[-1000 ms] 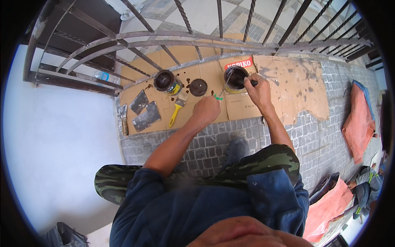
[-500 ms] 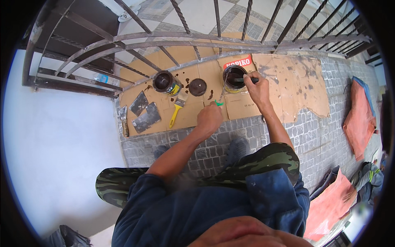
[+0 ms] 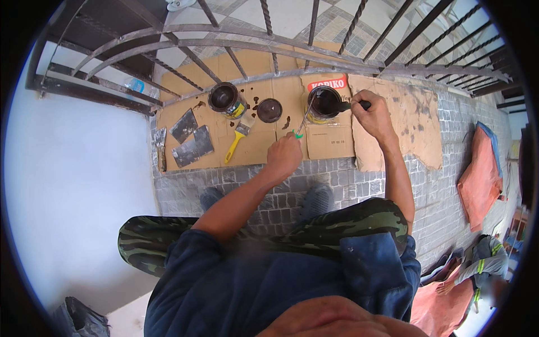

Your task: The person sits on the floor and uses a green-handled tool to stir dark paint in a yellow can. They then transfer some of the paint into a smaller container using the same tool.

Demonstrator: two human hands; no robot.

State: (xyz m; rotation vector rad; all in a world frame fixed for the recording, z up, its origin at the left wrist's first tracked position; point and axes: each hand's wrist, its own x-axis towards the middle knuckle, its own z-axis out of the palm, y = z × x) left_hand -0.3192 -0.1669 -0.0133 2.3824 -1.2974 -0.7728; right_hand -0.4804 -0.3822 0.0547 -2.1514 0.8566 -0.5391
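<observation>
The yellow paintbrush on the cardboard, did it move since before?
No. The yellow-handled paintbrush lies in the same spot on the cardboard, between the open paint can and the round lid, neither hand touching it.

Paved floor (image 3: 281,194), cardboard sheets (image 3: 393,121), paint cans (image 3: 224,98), yellow-handled brush (image 3: 238,137)

Yellow-handled brush (image 3: 238,138), green-handled tool (image 3: 298,132), camouflage trousers (image 3: 359,222), blue shirt (image 3: 269,286), seemingly dark-brown paint tin (image 3: 324,104)
</observation>
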